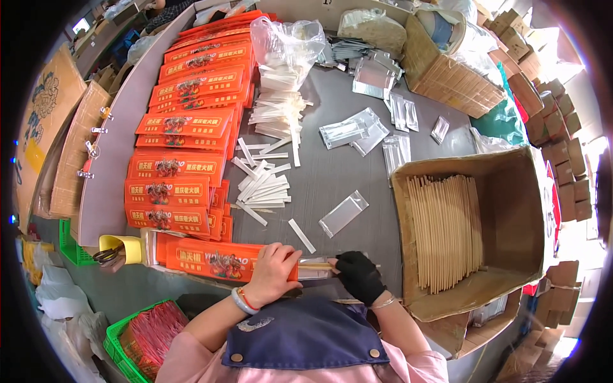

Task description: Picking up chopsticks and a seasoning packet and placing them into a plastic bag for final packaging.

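At the table's near edge, a red printed sleeve [217, 260] lies on a small stack of similar sleeves. My left hand [273, 273], bare, is closed over the right end of this sleeve. My right hand [359, 276], in a black glove, pinches the end of a pair of wooden chopsticks [322, 264], which points left toward the sleeve's opening. Under the chopsticks is something clear and whitish, partly hidden by the hands. How far the chopsticks reach into the sleeve is hidden by my left hand.
Overlapping red sleeves [167, 167] fill the table's left side. Beside them lie white paper-wrapped strips [265, 189]. Clear flat packets [343, 213] are scattered to the right. An open carton [511, 223] holds many chopsticks [445, 233]. A yellow cup [131, 249] with scissors sits at the left corner.
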